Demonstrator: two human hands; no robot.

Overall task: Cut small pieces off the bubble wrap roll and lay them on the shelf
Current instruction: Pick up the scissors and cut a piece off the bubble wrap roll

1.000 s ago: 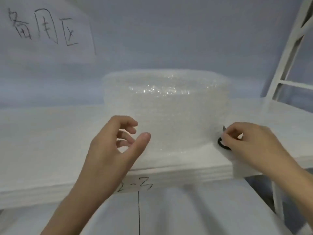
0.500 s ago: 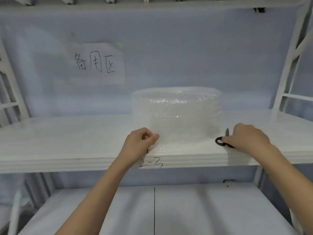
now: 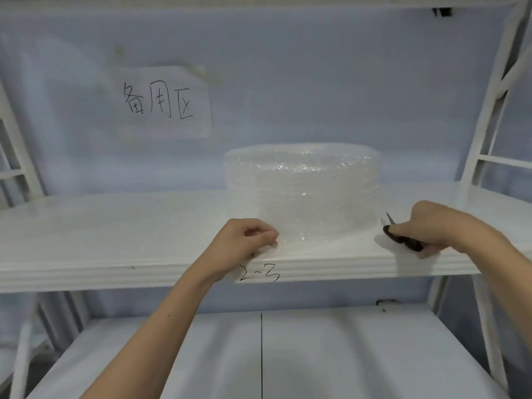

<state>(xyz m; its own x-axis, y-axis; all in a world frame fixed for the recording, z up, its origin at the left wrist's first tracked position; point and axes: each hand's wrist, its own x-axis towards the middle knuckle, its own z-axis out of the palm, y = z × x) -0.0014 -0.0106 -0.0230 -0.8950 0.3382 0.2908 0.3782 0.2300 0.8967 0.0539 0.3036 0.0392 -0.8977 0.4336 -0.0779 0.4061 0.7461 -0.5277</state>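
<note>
A clear bubble wrap roll [image 3: 302,191] stands upright in the middle of the white shelf [image 3: 115,240]. My left hand [image 3: 247,240] pinches the loose end of the wrap at the roll's lower left, near the shelf's front edge. To the right of the roll, my right hand [image 3: 431,226] grips the dark handles of a pair of scissors [image 3: 403,239]. The blade tip sticks up just beside the roll. Most of the scissors is hidden in my fist.
A paper sign [image 3: 161,102] with handwritten characters hangs on the blue back wall. The shelf's front lip carries the label "2-3" [image 3: 259,275]. White frame uprights [image 3: 489,110] stand at the right and left. A lower shelf [image 3: 259,355] lies below.
My left hand went from open beside the roll to pinching the wrap's loose end. My right hand closed round the scissors' handles and lifted them a little. The view pulled back.
</note>
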